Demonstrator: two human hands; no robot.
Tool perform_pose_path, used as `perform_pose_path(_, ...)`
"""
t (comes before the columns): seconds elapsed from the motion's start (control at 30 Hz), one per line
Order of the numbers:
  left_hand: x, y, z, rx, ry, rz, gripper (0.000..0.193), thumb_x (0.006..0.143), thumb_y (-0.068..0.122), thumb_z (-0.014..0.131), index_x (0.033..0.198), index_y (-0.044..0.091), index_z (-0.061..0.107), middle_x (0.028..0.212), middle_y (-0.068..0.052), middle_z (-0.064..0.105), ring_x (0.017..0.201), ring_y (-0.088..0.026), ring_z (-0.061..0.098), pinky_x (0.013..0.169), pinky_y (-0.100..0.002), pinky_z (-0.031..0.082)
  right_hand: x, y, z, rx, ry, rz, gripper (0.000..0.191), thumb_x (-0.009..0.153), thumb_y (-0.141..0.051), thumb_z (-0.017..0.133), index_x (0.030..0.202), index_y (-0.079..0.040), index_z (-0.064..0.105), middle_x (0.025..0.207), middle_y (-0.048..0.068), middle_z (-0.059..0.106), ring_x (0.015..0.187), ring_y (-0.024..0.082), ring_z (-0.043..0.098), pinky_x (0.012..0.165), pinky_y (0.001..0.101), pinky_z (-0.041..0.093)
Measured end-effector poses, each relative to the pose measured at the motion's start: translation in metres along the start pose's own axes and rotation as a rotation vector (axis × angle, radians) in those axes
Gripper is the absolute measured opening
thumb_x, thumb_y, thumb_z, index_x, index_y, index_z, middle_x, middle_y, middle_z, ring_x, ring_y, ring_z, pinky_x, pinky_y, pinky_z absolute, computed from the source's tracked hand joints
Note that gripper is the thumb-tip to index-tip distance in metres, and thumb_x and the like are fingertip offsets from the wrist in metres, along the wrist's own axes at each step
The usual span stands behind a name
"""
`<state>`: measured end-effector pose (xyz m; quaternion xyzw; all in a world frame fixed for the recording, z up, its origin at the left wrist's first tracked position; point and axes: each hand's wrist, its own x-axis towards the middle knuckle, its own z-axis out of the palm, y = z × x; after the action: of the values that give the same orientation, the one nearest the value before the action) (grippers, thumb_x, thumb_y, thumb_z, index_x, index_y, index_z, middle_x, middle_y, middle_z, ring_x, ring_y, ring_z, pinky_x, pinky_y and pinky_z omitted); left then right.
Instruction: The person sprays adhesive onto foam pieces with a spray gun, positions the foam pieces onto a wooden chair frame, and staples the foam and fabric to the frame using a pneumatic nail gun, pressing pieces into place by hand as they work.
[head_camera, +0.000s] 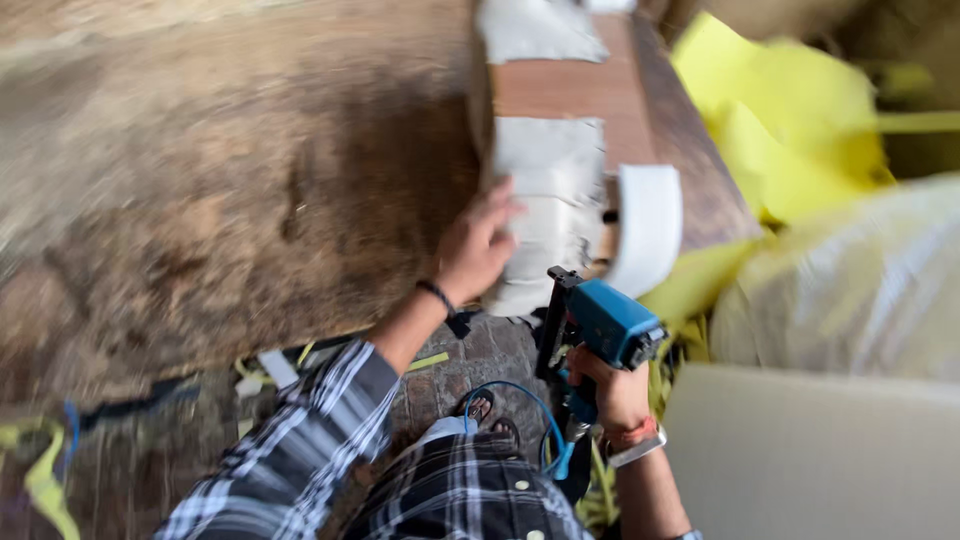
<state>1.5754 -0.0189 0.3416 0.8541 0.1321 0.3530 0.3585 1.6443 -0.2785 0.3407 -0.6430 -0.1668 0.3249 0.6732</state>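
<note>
White fabric (545, 215) is draped over the end of a wooden frame (640, 110), w/ a strip of white webbing (648, 225) curling just beside it. Left hand (478, 245) lies flat on the cloth, fingers spread, pressing it vs. the wood. Right hand (615, 390) is wrapped tight round the grip of a blue pneumatic stapler (598, 325), nose near the cloth's lower edge. Cloth looks soft, light, prob. slides easily, so best pinned flat near the edge. Frame looks stiff and heavy. Yellow foam (790, 110) sits beyond; picture is blurred.

Blue staple gun (600, 325) upright beside blurred, seemingly white webbing (545, 200) on wood.
</note>
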Motion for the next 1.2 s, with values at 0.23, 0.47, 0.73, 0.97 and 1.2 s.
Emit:
perform_pose_path(0.23,-0.127,0.052,-0.126,0.046,-0.052,-0.310,0.073,0.085,0.015,0.078,0.148,0.004,0.044,0.130,-0.018,0.069,0.118,-0.034,0.071,0.094,-0.040,0.058,0.028,-0.022,0.153,0.442,-0.517,0.092,0.056,0.073,-0.002,0.061,0.128,0.006,0.059,0.063,0.005,0.053,0.055,0.018,0.053,0.059,0.0359,0.050)
perform_pose_path(0.47,-0.209,0.049,-0.263,0.381,0.461,-0.477,0.088,0.080,0.010,0.075,0.156,0.005,0.033,0.135,-0.026,0.064,0.107,-0.041,0.070,0.081,-0.045,0.060,-0.009,-0.005,0.356,0.408,-0.929,0.302,0.057,0.075,-0.009,0.065,0.129,0.007,0.059,0.059,0.004,0.049,0.052,0.019,0.051,0.057,0.0389,0.050)
perform_pose_path(0.73,-0.345,-0.006,-0.420,0.660,0.649,-0.506,0.071,0.089,0.024,0.073,0.151,0.003,0.043,0.126,-0.024,0.071,0.091,-0.038,0.074,0.064,-0.043,0.058,-0.075,0.066,0.565,0.297,-1.098,0.476,0.056,0.077,-0.019,0.066,0.127,0.005,0.059,0.056,0.006,0.051,0.051,0.024,0.056,0.058,0.0389,0.050)
perform_pose_path(0.97,-0.435,-0.049,-0.552,0.133,0.335,-1.093,0.040,0.090,0.045,0.075,0.104,0.009,0.075,0.065,0.001,0.069,0.052,-0.014,0.063,0.049,-0.032,0.048,-0.063,0.127,0.697,1.075,-1.305,0.734,0.046,0.095,-0.020,0.070,0.136,-0.003,0.059,0.071,-0.001,0.054,0.067,0.015,0.055,0.071,0.0354,0.048)
perform_pose_path(1.2,-0.433,-0.133,-0.633,-0.194,0.542,-1.017,0.025,0.087,0.028,0.077,0.085,0.003,0.071,0.062,-0.002,0.067,0.052,-0.010,0.064,0.049,-0.029,0.049,-0.027,0.165,0.824,0.565,-0.937,0.638,0.038,0.089,-0.035,0.068,0.118,-0.011,0.061,0.077,-0.002,0.058,0.070,0.013,0.058,0.067,0.0335,0.048)
